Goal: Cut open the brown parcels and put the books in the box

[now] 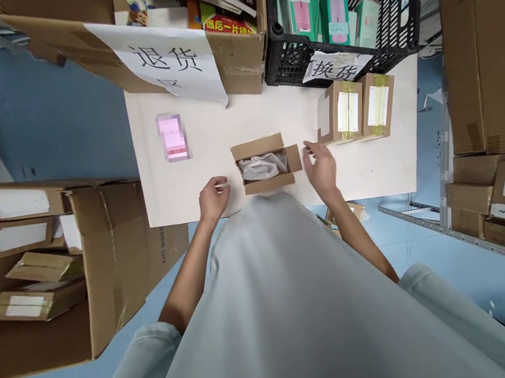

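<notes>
A small cardboard box lies on the white table right in front of me with its flaps folded outward. White wrapping fills its inside, and whatever it may cover is hidden. My left hand hovers to the left of the box, apart from it, fingers loosely bent with a gap to the thumb and nothing held. Just beyond the right end flap is my right hand, also holding nothing, its fingers parted; I cannot tell whether a fingertip touches the flap.
Two taped cartons stand at the table's right. Behind are a big cardboard box of books and a black crate with green packages. A blurred pink item lies left. A large carton of parcels stands beside the table.
</notes>
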`<move>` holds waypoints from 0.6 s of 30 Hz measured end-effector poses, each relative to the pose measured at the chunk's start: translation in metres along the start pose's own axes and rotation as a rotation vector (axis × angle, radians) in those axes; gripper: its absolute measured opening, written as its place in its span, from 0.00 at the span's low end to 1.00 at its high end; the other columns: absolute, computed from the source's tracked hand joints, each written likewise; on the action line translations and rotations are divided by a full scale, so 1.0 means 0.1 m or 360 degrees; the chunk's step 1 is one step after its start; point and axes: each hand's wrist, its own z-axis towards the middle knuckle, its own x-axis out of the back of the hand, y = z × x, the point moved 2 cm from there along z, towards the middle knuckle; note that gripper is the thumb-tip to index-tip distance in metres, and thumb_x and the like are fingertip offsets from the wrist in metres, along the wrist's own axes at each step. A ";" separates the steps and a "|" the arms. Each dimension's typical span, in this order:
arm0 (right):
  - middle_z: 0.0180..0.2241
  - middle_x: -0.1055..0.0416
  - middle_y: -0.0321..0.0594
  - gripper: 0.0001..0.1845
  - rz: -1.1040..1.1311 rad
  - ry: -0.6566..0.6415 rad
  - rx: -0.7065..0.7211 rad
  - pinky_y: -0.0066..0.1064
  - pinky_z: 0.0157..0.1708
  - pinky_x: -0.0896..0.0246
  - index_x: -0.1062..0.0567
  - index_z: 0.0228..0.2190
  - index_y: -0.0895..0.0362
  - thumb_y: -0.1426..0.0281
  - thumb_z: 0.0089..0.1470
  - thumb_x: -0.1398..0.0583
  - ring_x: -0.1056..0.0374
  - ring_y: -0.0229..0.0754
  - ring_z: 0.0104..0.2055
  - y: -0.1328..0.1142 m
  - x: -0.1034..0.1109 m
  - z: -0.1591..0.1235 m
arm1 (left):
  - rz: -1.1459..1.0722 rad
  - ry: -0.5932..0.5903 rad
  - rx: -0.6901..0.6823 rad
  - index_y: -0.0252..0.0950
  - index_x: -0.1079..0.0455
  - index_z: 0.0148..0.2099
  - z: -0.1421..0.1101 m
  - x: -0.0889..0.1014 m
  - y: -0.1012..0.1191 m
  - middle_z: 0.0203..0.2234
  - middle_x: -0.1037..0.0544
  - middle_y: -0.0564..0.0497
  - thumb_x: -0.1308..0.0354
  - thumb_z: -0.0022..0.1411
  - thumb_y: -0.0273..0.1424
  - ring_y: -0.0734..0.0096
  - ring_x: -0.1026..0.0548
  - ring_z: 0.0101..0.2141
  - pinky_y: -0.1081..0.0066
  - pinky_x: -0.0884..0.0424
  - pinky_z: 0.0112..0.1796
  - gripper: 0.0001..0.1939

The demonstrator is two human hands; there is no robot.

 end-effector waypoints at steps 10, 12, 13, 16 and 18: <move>0.56 0.13 0.48 0.26 0.0742 -0.0520 -0.0488 0.47 0.64 0.23 0.17 0.56 0.58 0.67 0.57 0.34 0.19 0.52 0.58 0.40 -0.66 -0.18 | 0.0051 -0.0355 -0.0080 0.40 0.16 0.56 0.16 -0.46 0.00 0.58 0.13 0.41 0.27 0.57 0.36 0.48 0.14 0.57 0.57 0.19 0.59 0.24; 0.57 0.14 0.50 0.24 0.0837 -0.0502 -0.0471 0.47 0.66 0.25 0.16 0.55 0.59 0.63 0.60 0.32 0.19 0.52 0.60 0.33 -0.71 -0.24 | -0.0008 -0.0346 -0.0131 0.40 0.15 0.52 0.14 -0.43 0.01 0.56 0.12 0.44 0.28 0.59 0.40 0.48 0.15 0.58 0.58 0.19 0.60 0.20; 0.57 0.14 0.51 0.23 0.0854 -0.0471 -0.0473 0.46 0.67 0.25 0.16 0.54 0.59 0.60 0.61 0.32 0.19 0.53 0.61 0.32 -0.71 -0.27 | -0.0047 -0.0334 -0.0143 0.40 0.14 0.50 0.12 -0.41 0.01 0.54 0.11 0.44 0.29 0.61 0.42 0.48 0.15 0.58 0.58 0.20 0.60 0.18; 0.57 0.14 0.53 0.25 0.0836 -0.0346 -0.0492 0.45 0.66 0.25 0.15 0.51 0.58 0.51 0.67 0.33 0.19 0.54 0.62 0.33 -0.65 -0.31 | -0.0179 -0.0285 -0.0141 0.39 0.13 0.48 0.10 -0.35 -0.01 0.50 0.10 0.44 0.33 0.67 0.46 0.48 0.14 0.55 0.58 0.19 0.59 0.18; 0.56 0.14 0.53 0.28 0.0727 -0.0301 -0.0512 0.45 0.65 0.24 0.15 0.51 0.57 0.46 0.71 0.37 0.18 0.54 0.60 0.35 -0.63 -0.31 | -0.0280 -0.0281 -0.0127 0.38 0.14 0.51 0.10 -0.36 -0.03 0.53 0.10 0.43 0.33 0.68 0.47 0.50 0.14 0.56 0.58 0.19 0.59 0.20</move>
